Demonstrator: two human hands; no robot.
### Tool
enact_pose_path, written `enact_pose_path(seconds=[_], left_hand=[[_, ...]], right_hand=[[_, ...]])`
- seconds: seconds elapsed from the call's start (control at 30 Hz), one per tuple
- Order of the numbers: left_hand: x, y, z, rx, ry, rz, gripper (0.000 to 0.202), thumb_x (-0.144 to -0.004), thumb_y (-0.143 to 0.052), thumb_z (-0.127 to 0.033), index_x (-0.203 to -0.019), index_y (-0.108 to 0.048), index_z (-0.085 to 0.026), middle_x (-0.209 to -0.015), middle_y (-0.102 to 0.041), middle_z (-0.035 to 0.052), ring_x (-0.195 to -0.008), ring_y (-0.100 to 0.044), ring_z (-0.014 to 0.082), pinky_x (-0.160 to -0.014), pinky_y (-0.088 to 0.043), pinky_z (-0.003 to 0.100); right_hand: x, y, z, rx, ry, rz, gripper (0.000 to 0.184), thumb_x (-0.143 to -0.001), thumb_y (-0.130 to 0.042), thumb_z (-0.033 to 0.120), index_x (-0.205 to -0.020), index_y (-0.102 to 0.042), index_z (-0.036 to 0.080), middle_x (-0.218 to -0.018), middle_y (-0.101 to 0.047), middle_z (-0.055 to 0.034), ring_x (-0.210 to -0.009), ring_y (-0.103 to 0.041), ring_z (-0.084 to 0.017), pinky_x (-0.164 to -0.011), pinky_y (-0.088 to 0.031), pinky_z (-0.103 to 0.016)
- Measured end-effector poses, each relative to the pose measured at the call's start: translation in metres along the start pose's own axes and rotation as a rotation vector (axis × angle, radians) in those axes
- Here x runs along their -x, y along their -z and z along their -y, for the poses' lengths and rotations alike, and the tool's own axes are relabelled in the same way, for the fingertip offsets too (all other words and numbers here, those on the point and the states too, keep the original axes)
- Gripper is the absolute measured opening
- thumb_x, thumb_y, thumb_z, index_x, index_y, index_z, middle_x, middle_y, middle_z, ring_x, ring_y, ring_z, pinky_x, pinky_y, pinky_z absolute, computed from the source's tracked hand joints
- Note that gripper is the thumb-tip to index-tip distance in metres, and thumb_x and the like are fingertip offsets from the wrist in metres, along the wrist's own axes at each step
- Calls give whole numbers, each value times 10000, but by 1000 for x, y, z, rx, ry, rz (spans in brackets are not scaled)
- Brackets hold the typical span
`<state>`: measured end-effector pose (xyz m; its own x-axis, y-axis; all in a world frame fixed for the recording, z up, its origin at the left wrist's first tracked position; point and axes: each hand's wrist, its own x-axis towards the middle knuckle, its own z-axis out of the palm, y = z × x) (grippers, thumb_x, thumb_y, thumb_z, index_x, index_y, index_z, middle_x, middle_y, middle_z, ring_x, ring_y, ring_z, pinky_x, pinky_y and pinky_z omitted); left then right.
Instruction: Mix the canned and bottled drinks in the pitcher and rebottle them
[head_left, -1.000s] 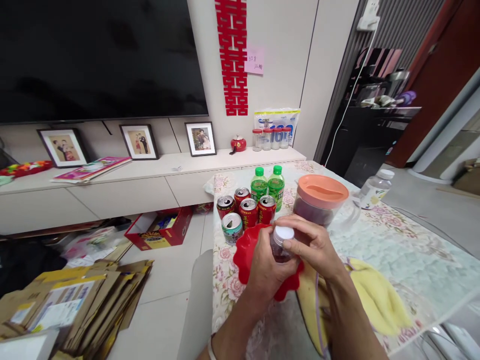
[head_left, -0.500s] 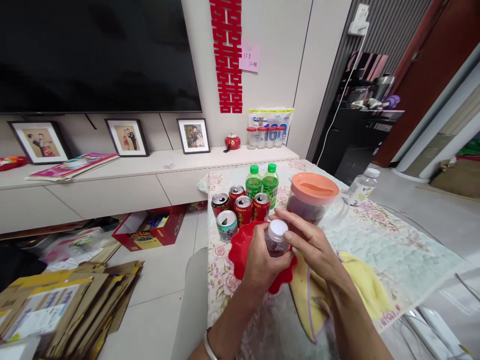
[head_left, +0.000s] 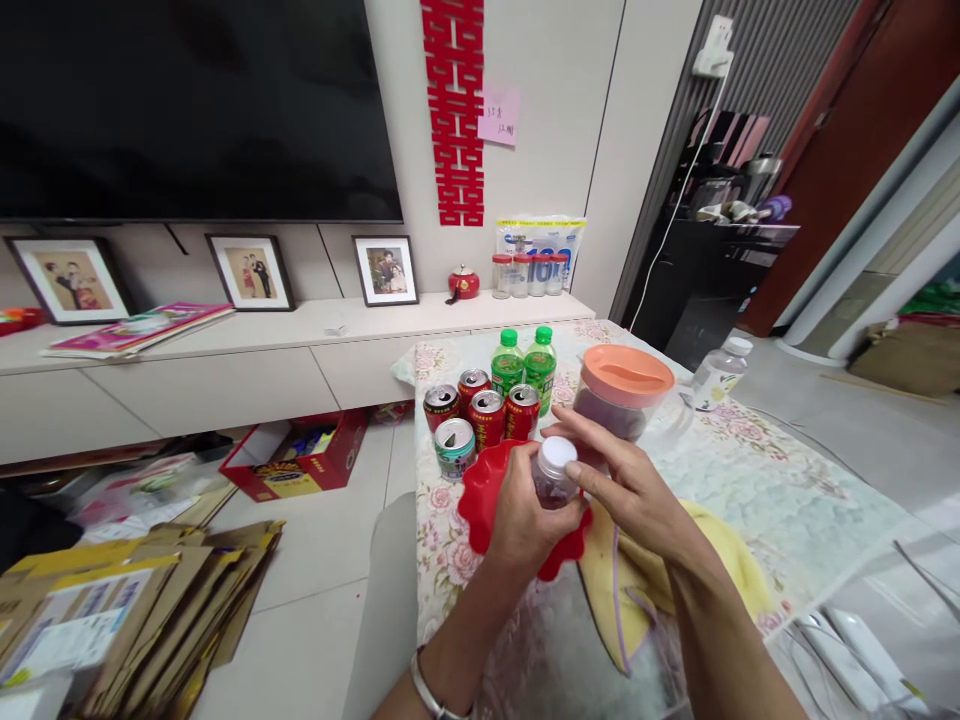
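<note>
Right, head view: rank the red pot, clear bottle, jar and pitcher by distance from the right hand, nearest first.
From the right hand:
1. Jar: right beside it, held in the left hand.
2. Pitcher: just beyond it on the table.
3. Clear bottle: farther right on the table.
4. Red pot: on the shelf, far left.

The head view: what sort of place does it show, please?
Most likely a home living room: a large dark television sits above a long low cabinet, and framed photos stand along its top.
</note>
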<state>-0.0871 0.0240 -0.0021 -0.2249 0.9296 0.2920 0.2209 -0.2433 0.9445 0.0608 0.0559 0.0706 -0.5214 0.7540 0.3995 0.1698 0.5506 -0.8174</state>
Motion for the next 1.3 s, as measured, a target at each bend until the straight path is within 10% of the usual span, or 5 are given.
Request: enact_pose_path(seconds=[0.3,0.5,0.77,1.0,1.3], left_hand=[[-1,2,-3,13,-14,-8,586,-683,-799,-379,-1185,-550,-206,-1136,-726,112,-1005,-734,298,-850,-604,423],[0,1,-3,-1,-13,-17,591,-676,-814,-346,-1195,-567,-208,-1140,-739,111,-1042,-743,310,-849,-613,420],[-1,2,-4,-1,-28,-15,571,-687,-790,-383,-1177,-565,-196,-1136,-744,133,-1021,-750,322,-837,-620,443],[0,1,-3,-18,-6,-12,583,-682,-801,-379,-1182,-557,-205,-1121,-740,122,-1010,-749,317,-820,-621,432],[-1,1,-1,-18,-26,-23,594,-678,-784,-377,-1201,-561,-206,-1125,-749,121,-976,-759,307,-817,-624,428]], right_hand=[[-6,0,3,349,85,-93,563,-946,-723,371,-1479,-625,223,-1139,-732,-88,-1061,-684,-299,-948,-540,-493],[0,4,7,163,57,-22,594,-1028,-631,364,-1601,-477,342,-1478,-654,-55,-1333,-623,-270,-1093,-504,-455],[-4,-3,2,286,60,-119,579,-945,-723,361,-1497,-612,226,-1147,-741,-84,-1079,-679,-285,-981,-529,-476],[3,0,1,15,-28,-39,631,-1010,-664,416,-1608,-478,339,-1489,-658,-50,-1352,-627,-263,-1116,-509,-441],[-2,-9,-2,150,-14,-120,567,-961,-689,372,-1502,-615,223,-1306,-736,-105,-1170,-695,-299,-1012,-555,-476]])
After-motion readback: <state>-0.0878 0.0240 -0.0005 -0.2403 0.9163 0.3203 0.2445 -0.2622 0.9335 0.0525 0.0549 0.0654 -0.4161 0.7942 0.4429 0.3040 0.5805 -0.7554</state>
